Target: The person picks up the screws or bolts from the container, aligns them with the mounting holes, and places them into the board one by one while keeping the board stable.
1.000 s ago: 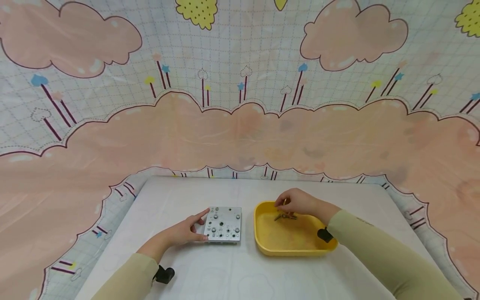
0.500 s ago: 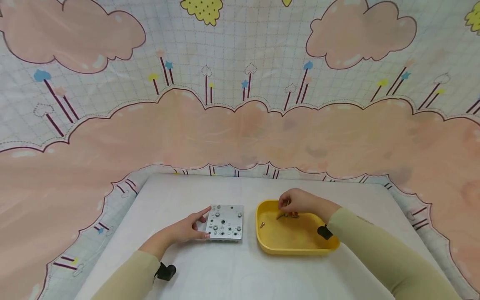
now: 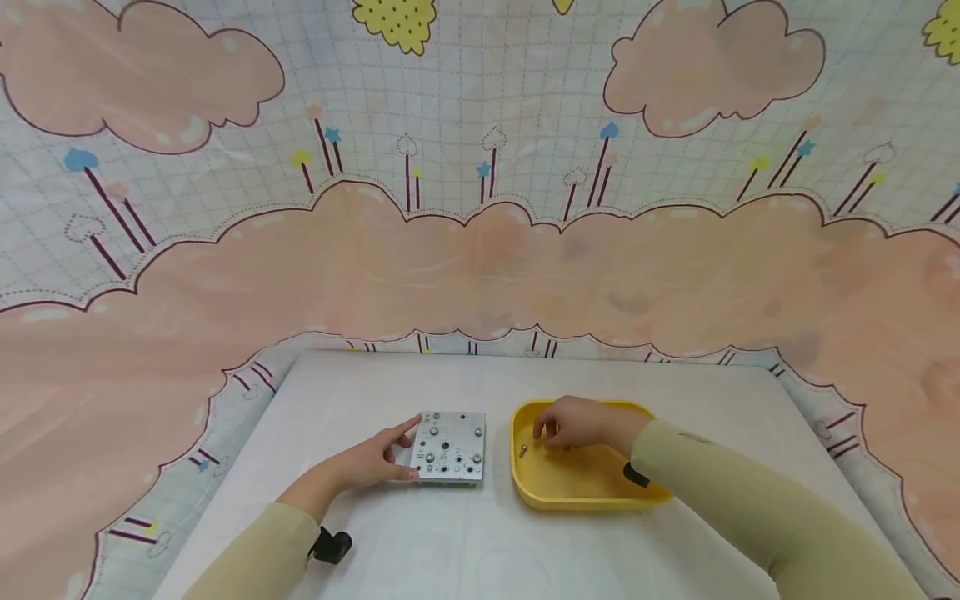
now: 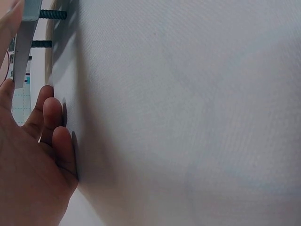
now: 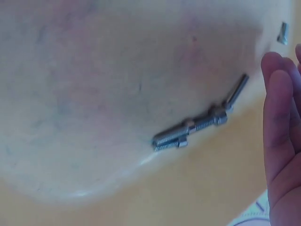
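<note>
A square metal plate (image 3: 450, 447) studded with screws lies on the white table. My left hand (image 3: 386, 457) holds its left edge between thumb and forefinger. In the left wrist view the plate (image 4: 24, 37) shows edge-on, with dark screw shanks (image 4: 51, 15) sticking out beneath it and my other fingers (image 4: 52, 123) resting on the cloth. My right hand (image 3: 561, 427) hovers low inside the yellow tray (image 3: 577, 500), with nothing seen in its relaxed fingers (image 5: 281, 117). A cluster of long screws (image 5: 195, 129) lies on the tray floor beside them. One small screw (image 3: 522, 451) lies near the tray's left wall.
The white table (image 3: 465, 550) is backed and flanked by a draped cloud-print cloth (image 3: 480, 250). Black wrist-camera mounts sit on both sleeves (image 3: 330, 546). The plate and tray stand side by side with a narrow gap between them.
My right hand has let the screws go onto the tray floor and moved left and lower toward the small screw, which appeared near the tray's left wall. The left hand and plate have not moved.
</note>
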### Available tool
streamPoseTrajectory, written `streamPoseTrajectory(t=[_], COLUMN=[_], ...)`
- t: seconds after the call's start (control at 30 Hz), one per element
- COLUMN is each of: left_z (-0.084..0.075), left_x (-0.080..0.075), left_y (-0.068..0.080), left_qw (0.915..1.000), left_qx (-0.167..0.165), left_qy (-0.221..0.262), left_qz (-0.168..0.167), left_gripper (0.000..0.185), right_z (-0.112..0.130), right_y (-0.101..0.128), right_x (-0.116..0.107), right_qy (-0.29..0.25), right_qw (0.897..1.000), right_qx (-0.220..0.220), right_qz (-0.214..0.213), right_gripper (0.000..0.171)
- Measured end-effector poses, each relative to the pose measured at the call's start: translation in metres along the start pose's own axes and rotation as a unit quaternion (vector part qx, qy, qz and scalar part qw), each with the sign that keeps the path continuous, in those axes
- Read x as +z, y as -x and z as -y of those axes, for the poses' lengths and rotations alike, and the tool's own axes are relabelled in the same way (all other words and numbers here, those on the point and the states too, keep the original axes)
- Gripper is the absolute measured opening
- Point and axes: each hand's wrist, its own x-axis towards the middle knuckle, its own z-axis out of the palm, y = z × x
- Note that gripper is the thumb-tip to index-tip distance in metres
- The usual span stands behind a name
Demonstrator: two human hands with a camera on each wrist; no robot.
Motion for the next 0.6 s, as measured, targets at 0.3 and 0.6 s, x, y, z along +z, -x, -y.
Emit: streamPoseTrajectory(t=[0.3,0.6], left_z=[0.0,0.001], left_x=[-0.001,0.001], left_y=[0.0,-0.001], left_qw=[1.0,1.0], left_qx=[-0.001,-0.002], left_qy=[-0.001,0.003], left_qz=[-0.002,-0.001], left_gripper=[0.098,0.097], right_z=[0.001,0.007], right_y=[-0.024,-0.031], right_x=[0.015,0.024], right_qy=[0.061,0.112], right_qw=[0.998,0.993], right_qx=[-0.024,-0.043], right_qz=[-0.007,-0.019], right_gripper=[0.01,0.007])
